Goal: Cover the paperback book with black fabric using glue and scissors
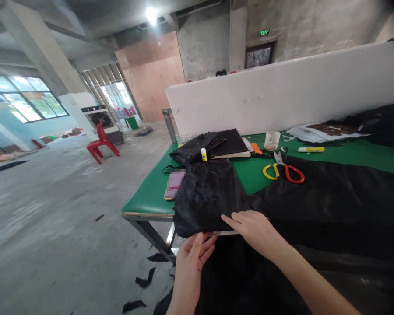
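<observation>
Black fabric [210, 192] lies over a flat panel near the table's front left corner. A strip of the panel's pale edge [226, 233] shows between my hands. My left hand [192, 253] is at the front edge, its thumb and fingers closed on the fabric there. On top of the fabric rests my right hand [254, 229], index finger stretched out; its thumb is hidden. A larger black cloth [331, 197] spreads to the right, with scissors [284, 168] with one yellow and one red handle lying at its upper edge.
The green table [147, 192] carries a phone [175, 183], a glue stick [204, 154], another glue stick [311, 149], a black-covered board [231, 142] and a clear cup [272, 141]. A white foam panel [282, 94] stands behind. Black scraps [145, 278] litter the floor near a red chair [102, 142].
</observation>
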